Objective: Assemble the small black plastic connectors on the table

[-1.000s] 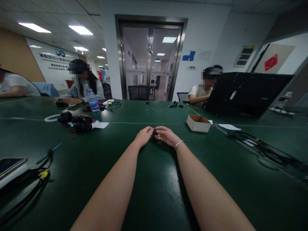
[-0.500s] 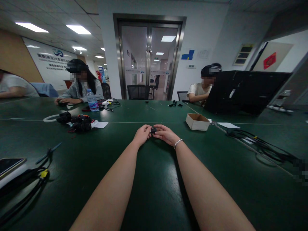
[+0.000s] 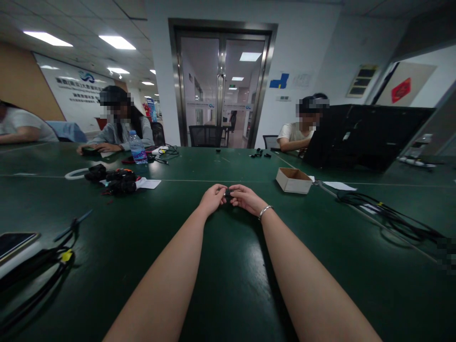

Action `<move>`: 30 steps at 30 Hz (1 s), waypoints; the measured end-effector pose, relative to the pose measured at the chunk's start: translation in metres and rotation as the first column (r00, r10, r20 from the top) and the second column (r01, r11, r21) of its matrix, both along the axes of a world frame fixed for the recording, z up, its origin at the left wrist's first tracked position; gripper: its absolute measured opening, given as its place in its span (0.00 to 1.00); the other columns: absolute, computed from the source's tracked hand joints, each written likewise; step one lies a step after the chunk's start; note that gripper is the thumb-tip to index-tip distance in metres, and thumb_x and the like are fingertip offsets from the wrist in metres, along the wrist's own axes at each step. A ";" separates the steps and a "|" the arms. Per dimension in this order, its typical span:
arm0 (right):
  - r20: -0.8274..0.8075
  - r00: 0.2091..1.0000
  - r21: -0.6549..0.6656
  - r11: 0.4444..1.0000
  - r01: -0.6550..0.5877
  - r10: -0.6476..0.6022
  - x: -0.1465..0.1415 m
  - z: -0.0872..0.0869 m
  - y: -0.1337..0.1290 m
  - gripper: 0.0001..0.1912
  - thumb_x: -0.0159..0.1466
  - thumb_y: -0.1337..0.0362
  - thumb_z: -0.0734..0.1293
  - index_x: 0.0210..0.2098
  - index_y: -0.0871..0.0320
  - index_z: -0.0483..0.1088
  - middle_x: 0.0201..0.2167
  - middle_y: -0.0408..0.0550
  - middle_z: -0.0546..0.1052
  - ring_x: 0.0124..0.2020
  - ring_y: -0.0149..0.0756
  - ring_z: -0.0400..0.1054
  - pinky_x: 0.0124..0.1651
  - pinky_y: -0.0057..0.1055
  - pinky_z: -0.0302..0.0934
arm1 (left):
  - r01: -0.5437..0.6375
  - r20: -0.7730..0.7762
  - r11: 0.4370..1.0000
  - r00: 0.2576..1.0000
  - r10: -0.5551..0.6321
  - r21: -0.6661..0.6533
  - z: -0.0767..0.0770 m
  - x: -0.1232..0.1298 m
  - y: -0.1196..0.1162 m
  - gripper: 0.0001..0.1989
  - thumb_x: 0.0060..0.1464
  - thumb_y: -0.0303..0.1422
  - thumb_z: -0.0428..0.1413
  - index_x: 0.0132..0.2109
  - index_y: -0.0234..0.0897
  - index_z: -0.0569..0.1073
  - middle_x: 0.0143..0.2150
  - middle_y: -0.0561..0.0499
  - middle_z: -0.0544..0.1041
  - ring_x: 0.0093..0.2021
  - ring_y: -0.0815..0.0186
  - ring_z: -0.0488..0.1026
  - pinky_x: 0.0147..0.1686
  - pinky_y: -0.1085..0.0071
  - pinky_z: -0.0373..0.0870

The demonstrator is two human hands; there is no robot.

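Between my two hands is a small black piece [image 3: 228,194], mostly covered by fingers; its exact kind does not show. My left hand [image 3: 213,199] pinches its left end with thumb and forefinger. From the other side my right hand [image 3: 246,198] grips the right end, thumb and fingertips closed on it. A silver bracelet circles the right wrist. Both hands are just above or on the green table [image 3: 228,266]; I cannot tell whether they rest on it.
An open cardboard box [image 3: 294,181] stands to the right, near coiled black cables [image 3: 388,216]. Dark gear [image 3: 119,180] and a water bottle [image 3: 137,148] are on the left, with a phone [image 3: 16,244] nearer. Small black pieces [image 3: 260,154] lie farther back. Two people sit across.
My right fingers have shifted on the black piece, with the thumb and forefinger closer together. Less of the piece shows now. The left hand is nearly still.
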State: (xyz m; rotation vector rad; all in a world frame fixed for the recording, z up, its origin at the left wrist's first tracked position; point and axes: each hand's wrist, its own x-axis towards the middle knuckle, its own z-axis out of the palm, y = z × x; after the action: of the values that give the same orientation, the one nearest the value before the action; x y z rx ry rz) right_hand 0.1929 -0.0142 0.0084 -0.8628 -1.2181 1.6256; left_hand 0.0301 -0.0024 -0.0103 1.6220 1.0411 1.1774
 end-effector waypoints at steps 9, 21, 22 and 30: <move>0.064 0.998 0.017 1.000 -0.009 0.008 -0.001 -0.003 0.003 0.05 0.61 0.69 0.68 0.35 0.62 0.66 0.20 0.43 0.70 0.19 0.27 0.66 0.20 0.19 0.62 | 0.016 0.041 0.999 0.999 -0.015 -0.028 -0.002 0.000 0.004 0.12 0.57 0.34 0.49 0.45 0.31 0.69 0.21 0.54 0.68 0.20 0.73 0.65 0.22 0.78 0.60; 0.044 0.999 0.012 1.000 0.004 -0.005 -0.002 -0.003 0.001 0.07 0.63 0.65 0.68 0.36 0.62 0.66 0.23 0.46 0.72 0.21 0.29 0.68 0.23 0.21 0.66 | -0.003 0.023 1.000 1.000 0.003 -0.014 0.000 0.001 0.003 0.11 0.57 0.33 0.49 0.43 0.31 0.70 0.22 0.53 0.70 0.20 0.73 0.65 0.22 0.77 0.60; 0.055 0.998 0.010 1.000 0.012 -0.013 -0.002 -0.003 0.002 0.07 0.64 0.64 0.67 0.35 0.62 0.66 0.22 0.46 0.71 0.20 0.29 0.68 0.22 0.21 0.66 | -0.003 0.016 1.000 1.000 0.003 -0.018 0.000 0.002 0.003 0.12 0.57 0.34 0.49 0.43 0.31 0.70 0.23 0.53 0.70 0.20 0.73 0.65 0.22 0.77 0.60; 0.013 0.999 -0.011 0.999 0.044 -0.044 0.000 -0.004 0.003 0.03 0.65 0.69 0.65 0.35 0.63 0.66 0.22 0.47 0.72 0.21 0.29 0.68 0.22 0.20 0.65 | 0.030 0.031 0.997 0.999 -0.028 -0.066 0.004 0.002 -0.002 0.09 0.55 0.33 0.52 0.42 0.33 0.66 0.25 0.53 0.72 0.21 0.73 0.66 0.24 0.77 0.61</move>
State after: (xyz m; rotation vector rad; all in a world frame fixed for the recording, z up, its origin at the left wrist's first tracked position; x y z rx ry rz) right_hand 0.1928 -0.0114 0.0046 -0.9021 -1.1918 1.5949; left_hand 0.0325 -0.0048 -0.0068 1.5580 1.0238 1.1327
